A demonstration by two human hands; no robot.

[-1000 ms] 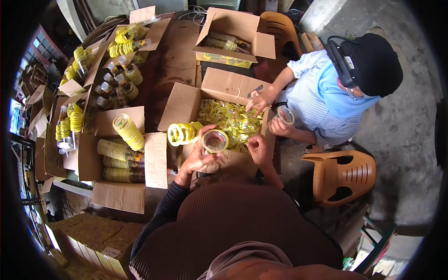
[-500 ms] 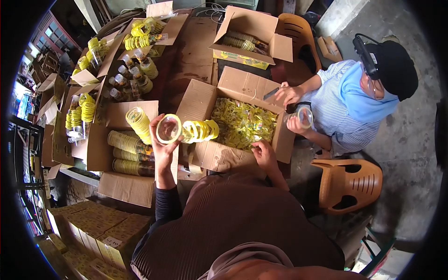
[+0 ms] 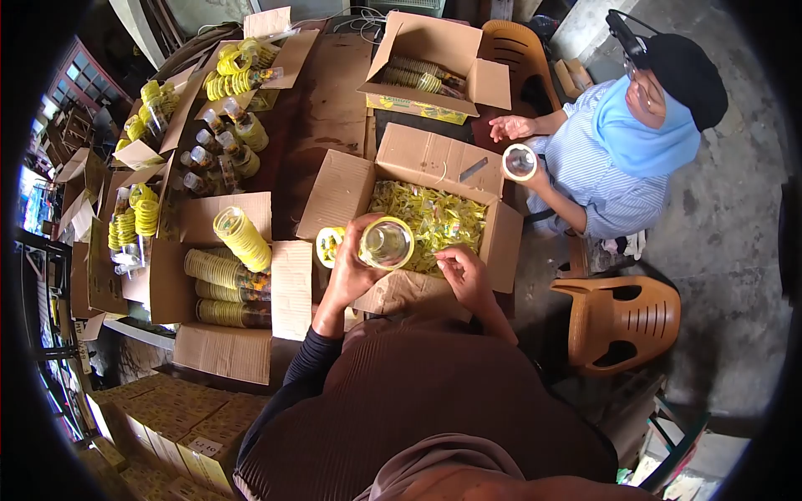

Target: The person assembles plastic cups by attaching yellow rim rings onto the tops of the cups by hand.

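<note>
A clear plastic cup with a yellow rim is gripped in my left hand, its mouth tilted up toward me. My right hand is close by on the right, thumb and fingers pinched together; what they hold, if anything, is too small to tell. Below both hands an open cardboard box is filled with yellow printed strips. Partly hidden behind my left hand are more yellow-rimmed cups.
Left stands a box of stacked cups, one stack leaning upright. Filled bottle-like stacks and more boxes lie beyond. Across the box, a co-worker holds a cup. A flat dark tool rests on the flap. An orange chair stands right.
My left hand has carried the cup right, over the box of strips, toward my right hand, which moved slightly left. The co-worker's hand has let go of the flat tool, now on the flap.
</note>
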